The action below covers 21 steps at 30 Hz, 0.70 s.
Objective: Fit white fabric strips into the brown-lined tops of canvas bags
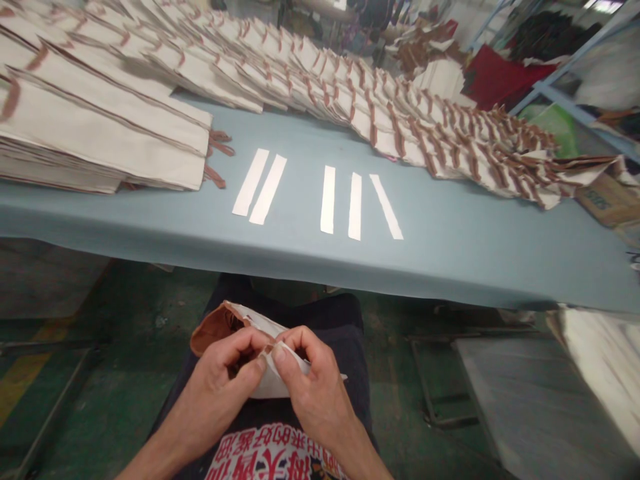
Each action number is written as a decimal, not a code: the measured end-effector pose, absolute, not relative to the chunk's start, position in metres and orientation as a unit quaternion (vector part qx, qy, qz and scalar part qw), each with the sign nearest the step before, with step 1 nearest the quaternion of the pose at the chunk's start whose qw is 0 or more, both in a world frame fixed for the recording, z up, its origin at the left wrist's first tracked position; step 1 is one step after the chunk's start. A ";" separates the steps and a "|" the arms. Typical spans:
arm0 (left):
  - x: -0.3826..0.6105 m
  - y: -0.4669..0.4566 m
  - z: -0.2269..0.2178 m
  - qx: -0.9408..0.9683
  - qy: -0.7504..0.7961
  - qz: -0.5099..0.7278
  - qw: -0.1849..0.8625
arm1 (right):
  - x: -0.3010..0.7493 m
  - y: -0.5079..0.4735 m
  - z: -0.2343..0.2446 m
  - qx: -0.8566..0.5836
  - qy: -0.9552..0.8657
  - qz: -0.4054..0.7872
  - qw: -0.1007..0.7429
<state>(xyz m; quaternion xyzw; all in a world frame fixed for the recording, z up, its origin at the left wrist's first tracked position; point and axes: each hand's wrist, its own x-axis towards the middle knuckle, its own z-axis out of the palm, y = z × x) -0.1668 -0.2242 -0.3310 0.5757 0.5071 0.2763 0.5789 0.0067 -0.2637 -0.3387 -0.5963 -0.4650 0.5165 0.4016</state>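
Observation:
Over my lap, below the table edge, my left hand (223, 380) and my right hand (310, 383) both pinch a small cream cloth bag (260, 327) with a brown handle. The fingers of both hands are closed on the bag's folded edge, thumbs nearly touching. Part of the bag is hidden under my fingers. On the blue table (450, 247) ahead lie several white paper strips (327, 199), side by side and apart from my hands.
A thick stack of cream bags (100, 133) sits at the table's left. A long overlapping row of the same bags with brown handles (400, 120) runs across the back to the right. A cardboard box (605, 197) stands at far right. Green floor lies below.

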 end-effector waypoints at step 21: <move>-0.168 -0.228 -0.333 0.658 0.423 0.412 0.468 | -0.014 -0.282 -0.353 -0.540 -0.510 0.426 0.517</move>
